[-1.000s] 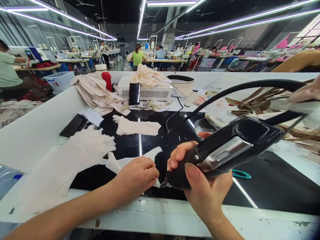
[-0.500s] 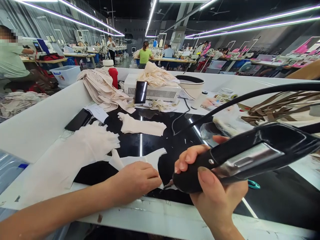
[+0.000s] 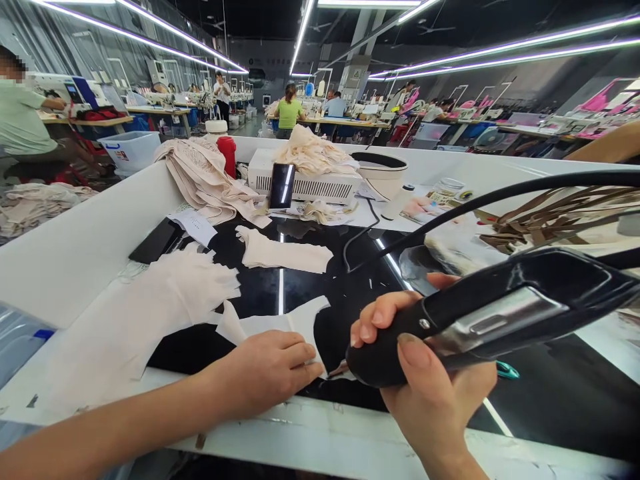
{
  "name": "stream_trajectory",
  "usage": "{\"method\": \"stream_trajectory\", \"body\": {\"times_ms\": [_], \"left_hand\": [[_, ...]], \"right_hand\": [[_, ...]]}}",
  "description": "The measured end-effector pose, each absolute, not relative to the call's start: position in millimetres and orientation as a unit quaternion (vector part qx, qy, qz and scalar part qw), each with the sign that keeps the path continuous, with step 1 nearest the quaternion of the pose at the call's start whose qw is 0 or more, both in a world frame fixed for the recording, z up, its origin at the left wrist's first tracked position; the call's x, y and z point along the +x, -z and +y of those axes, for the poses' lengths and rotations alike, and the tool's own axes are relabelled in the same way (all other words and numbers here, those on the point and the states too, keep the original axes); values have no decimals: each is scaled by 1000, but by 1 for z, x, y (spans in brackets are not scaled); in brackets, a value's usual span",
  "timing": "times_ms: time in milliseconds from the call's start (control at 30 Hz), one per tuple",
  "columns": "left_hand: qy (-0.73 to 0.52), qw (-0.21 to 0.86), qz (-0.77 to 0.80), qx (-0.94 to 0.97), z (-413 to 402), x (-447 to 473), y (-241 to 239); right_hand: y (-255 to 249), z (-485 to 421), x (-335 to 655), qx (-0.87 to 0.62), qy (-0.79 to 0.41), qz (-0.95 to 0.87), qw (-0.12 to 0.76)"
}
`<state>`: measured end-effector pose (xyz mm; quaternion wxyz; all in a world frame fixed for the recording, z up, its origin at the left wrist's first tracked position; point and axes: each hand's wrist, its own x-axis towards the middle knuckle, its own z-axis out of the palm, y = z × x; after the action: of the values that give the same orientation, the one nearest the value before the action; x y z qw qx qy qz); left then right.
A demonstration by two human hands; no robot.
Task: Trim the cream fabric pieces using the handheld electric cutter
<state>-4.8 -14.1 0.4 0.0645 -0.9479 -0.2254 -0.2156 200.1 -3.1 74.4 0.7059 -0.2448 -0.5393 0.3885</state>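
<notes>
Right hand [image 3: 440, 393] wrapped firmly around a black tool [image 3: 500, 287], I have my thumb on its near side and my fingers curled over the far side. It has a thick, dull, rounded front, a glossy body behind, a long silver lever [image 3: 505, 319] along the near side and a small screw close to the seam. A thin metal tip [image 3: 340, 370] pokes out in front, at the lower right corner of a pale cloth piece [image 3: 305, 320]; whether the two touch, I can't make out. That cloth is off-white with a curved right edge, lying on a shiny black board [image 3: 560, 400] near the table edge [image 3: 300, 437]. Two stacks of similar cloth lie beyond and to the left.

Printed lines on a paper slip [image 3: 195, 229] at the left are too small to read, as is the label [image 3: 123, 155] on a clear bin. A sign [image 3: 356, 75] on a background pillar shows a triangle.

My left hand [image 3: 275, 370] lies palm down over the cloth, fingers bent and together, pointing toward the tip; with the thumb hidden, I can't tell whether it pinches or only presses. My left forearm slants in from the lower left, my right one up from the bottom.
</notes>
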Motion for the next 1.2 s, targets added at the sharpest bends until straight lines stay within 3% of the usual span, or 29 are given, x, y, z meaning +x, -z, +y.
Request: {"method": "stream_trajectory", "body": {"times_ms": [1200], "left_hand": [[259, 33, -229, -938, -18, -10, -1]], "right_hand": [[-67, 3, 190, -253, -369, -519, 729]]}}
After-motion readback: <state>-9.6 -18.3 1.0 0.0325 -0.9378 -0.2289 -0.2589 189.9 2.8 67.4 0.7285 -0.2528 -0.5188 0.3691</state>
